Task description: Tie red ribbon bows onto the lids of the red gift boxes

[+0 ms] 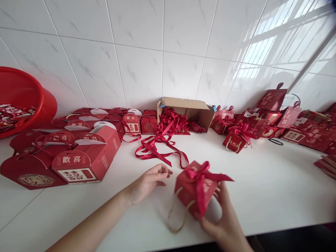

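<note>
A small red gift box (pixel 183 190), topped with a red ribbon bow (pixel 201 175), is tilted over the table front. My right hand (pixel 223 213) grips it from the right side, thumb near its lower edge and fingers behind. From the box a gold cord handle (pixel 176 229) hangs down on the left. Just left of the box, my left hand (pixel 147 183) is apart from it, fingers loosely curled and spread, with nothing in them. Loose red ribbons (pixel 160 150) lie on the table beyond both hands.
A cardboard box (pixel 186 102) spills red ribbons at the wall. Rows of red gift boxes (pixel 86 157) stand left, beside a red basin (pixel 48 101). A bow-tied gift box (pixel 235 141) and more boxes fill the right. A black loop (pixel 276 141) lies near them on the white table (pixel 265 196).
</note>
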Demonstrator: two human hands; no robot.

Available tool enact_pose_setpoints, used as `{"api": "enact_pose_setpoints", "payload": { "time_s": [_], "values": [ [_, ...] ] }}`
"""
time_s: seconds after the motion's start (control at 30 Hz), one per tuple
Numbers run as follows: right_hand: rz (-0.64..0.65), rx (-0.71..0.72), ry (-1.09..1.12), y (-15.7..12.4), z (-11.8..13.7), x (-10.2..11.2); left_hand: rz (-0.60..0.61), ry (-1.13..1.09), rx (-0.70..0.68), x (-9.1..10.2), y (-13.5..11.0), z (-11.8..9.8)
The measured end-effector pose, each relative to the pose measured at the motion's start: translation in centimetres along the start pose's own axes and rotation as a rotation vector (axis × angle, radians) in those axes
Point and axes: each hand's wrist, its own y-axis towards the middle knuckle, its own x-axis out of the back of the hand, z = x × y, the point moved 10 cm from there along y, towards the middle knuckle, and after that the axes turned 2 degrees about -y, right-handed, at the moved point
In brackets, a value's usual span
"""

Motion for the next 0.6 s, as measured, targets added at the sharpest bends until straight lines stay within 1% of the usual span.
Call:
{"api": "enact_pose_setpoints", "payload": {
  "time_s": [0.03,0.07,0.13,0.17,0.2,0.23,0.3,0.33,0.37,0.43,0.6],
  "values": [
    [-0.051,-0.066,-0.079,0.5,-1.7,2.0,-0.007,0.037,0.005,0.1,0.0,0.0],
    [-0.184,-0.161,-0.201,0.8,-3.6,4.8,-0.009,0.064,0.009,0.2,0.0,0.0],
    [-0.431,-0.381,-0.533,0.4,-6.7,9.9,-0.003,0.093,0.011,0.2,0.0,0.0],
    [-0.479,-0.448,-0.659,0.1,-7.8,11.4,-0.001,0.102,0.012,0.2,0.0,0.0],
    [-0.440,-0.493,-0.749,0.1,-8.9,11.9,-0.001,0.109,0.013,0.2,0.0,0.0],
    [-0.358,-0.513,-0.812,0.3,-9.9,11.7,-0.001,0.115,0.017,0.2,0.0,0.1],
    [-0.154,-0.518,-0.873,0.4,-11.7,10.4,0.000,0.128,0.024,0.2,0.1,0.3],
    [-0.085,-0.517,-0.891,0.4,-12.2,9.9,0.002,0.134,0.025,0.2,0.1,0.3],
    [-0.047,-0.518,-0.907,0.3,-12.5,9.5,0.005,0.140,0.025,0.1,0.1,0.4],
    [-0.034,-0.522,-0.931,0.1,-12.7,9.2,0.008,0.151,0.025,0.1,0.1,0.4],
    [-0.098,-0.459,-1.002,0.2,-11.9,9.2,-0.015,0.181,0.023,0.4,0.2,0.3]
  ]
}}
